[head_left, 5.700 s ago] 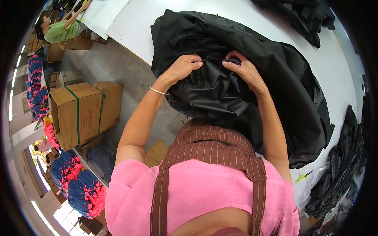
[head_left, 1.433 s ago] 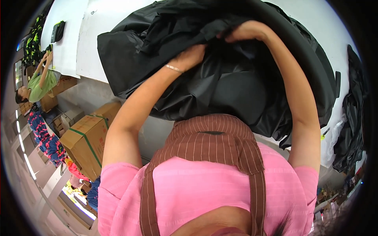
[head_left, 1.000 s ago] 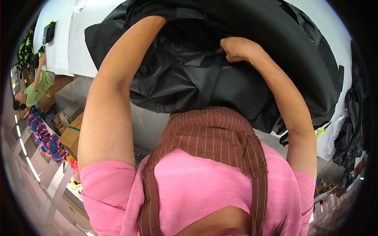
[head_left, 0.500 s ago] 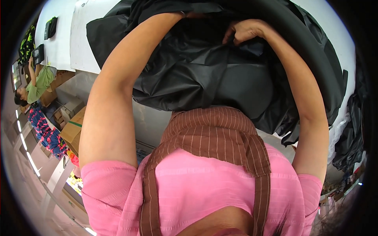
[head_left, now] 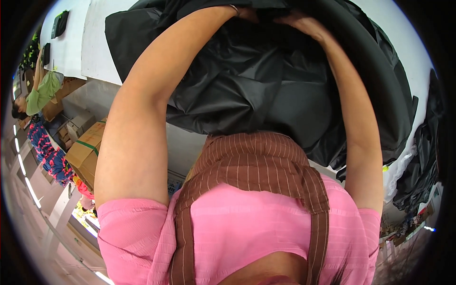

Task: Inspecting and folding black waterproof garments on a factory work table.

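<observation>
A large heap of smooth black coated fabric (head_left: 237, 90) lies bunched and creased at the table's near edge, right in front of my body. My left hand (head_left: 248, 14) reaches to its far part and is mostly covered by a fold, its fingers hidden in shadow. From the right, my right hand (head_left: 304, 24) reaches into the same dark hollow, fingers stretched toward the left hand and close to it. Those fingertips lie in shade against the fabric, with no clear grip showing. A thick rounded fold of the black fabric arches around my right forearm.
The white tabletop (head_left: 102, 45) extends left, with a small black folded item (head_left: 59, 23) on it. A person in a green shirt (head_left: 45, 92) works at the left end. Cardboard boxes (head_left: 85, 152) stand below the table. More black material (head_left: 418, 161) hangs at the right.
My right hand has let go of the fabric it pinched and moved farther away, toward my left hand. My left hand has shifted slightly right. The fabric's creases have altered.
</observation>
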